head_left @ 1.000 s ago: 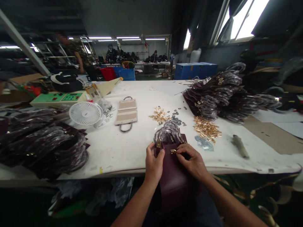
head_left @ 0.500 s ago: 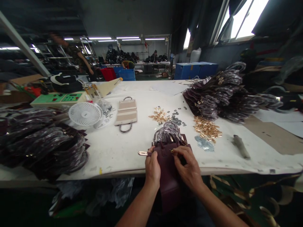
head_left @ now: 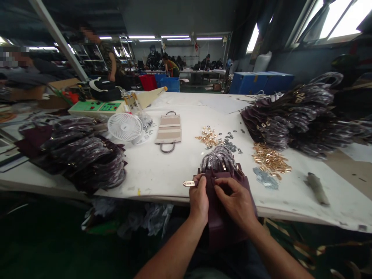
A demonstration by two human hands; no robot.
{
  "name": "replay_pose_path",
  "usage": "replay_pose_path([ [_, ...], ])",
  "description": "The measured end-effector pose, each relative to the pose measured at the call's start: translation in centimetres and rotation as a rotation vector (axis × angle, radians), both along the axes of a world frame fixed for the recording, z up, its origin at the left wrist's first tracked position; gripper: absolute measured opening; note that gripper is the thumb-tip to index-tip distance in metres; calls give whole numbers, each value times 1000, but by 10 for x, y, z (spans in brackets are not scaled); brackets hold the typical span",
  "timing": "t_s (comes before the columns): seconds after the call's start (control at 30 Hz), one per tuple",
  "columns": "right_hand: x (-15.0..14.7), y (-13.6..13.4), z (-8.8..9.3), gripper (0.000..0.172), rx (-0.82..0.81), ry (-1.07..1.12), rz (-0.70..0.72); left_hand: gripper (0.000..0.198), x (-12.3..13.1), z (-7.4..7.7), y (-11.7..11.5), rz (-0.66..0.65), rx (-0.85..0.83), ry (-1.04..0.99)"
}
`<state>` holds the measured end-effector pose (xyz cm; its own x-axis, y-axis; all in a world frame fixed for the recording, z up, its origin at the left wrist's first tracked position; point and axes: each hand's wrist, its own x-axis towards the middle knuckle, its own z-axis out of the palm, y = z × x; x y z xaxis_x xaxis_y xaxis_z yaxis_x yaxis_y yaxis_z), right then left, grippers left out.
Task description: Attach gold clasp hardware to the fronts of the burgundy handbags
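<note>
A dark maroon handbag [head_left: 221, 182] stands at the near edge of the white table [head_left: 162, 174], its plastic-wrapped handles [head_left: 218, 158] pointing up. My left hand [head_left: 199, 200] grips the bag's left side, where a strap with a gold metal tip [head_left: 188, 183] sticks out to the left. My right hand [head_left: 236, 201] is closed on the bag's front near the top, fingers pinched at its opening. What the fingertips pinch is hidden.
Piles of wrapped maroon bags lie at the left [head_left: 84, 155] and far right [head_left: 296, 116]. Gold fittings [head_left: 270, 161], small dark washers [head_left: 231, 144], a beige bag [head_left: 169, 131], a white fan [head_left: 124, 127], a green control box [head_left: 95, 107] and a grey tool [head_left: 316, 188] are on the table. People stand behind.
The strap with the gold tip came out to the left of the bag. My view has swung to the left, and both hands shifted slightly down the bag.
</note>
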<state>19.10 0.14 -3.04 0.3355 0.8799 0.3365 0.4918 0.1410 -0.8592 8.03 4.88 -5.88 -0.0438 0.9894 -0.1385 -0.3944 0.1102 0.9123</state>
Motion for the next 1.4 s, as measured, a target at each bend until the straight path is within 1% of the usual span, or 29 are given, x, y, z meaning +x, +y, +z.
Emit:
replay_pose_path([
  [0.13, -3, 0, 4, 27, -70, -1, 3, 29, 2, 1, 0, -3, 19, -1],
  [0.27, -3, 3, 6, 24, -69, -99, -17, 26, 3, 4, -1, 13, 14, -15],
  [0.4, 2, 6, 5, 23, -93, -99, -6, 25, 2, 7, -3, -2, 16, -10],
  [0.57, 4, 5, 0, 23, -96, -78, 4, 23, 3, 5, -3, -5, 30, 6],
  [0.73, 1, 5, 0, 23, -88, -196, -2, 24, 4, 3, -4, -2, 21, 10],
  [0.83, 1, 6, 4, 22, -107, -241, 24, 23, 5, 3, -4, 0, 13, 12],
  [0.97, 5, 10, 7, 17, -174, -293, 84, 23, 5, 2, -3, -14, 10, 10],
  [1.13, 9, 16, 9, 19, -248, -343, 116, 23, 4, 0, -3, -20, 34, 58],
  [1.27, 11, 19, 10, 19, -250, -392, 184, 24, 3, -2, -3, -28, 48, 100],
  [1.4, 14, 20, 8, 21, -243, -403, 210, 23, 3, -5, -2, -22, 61, 112],
])
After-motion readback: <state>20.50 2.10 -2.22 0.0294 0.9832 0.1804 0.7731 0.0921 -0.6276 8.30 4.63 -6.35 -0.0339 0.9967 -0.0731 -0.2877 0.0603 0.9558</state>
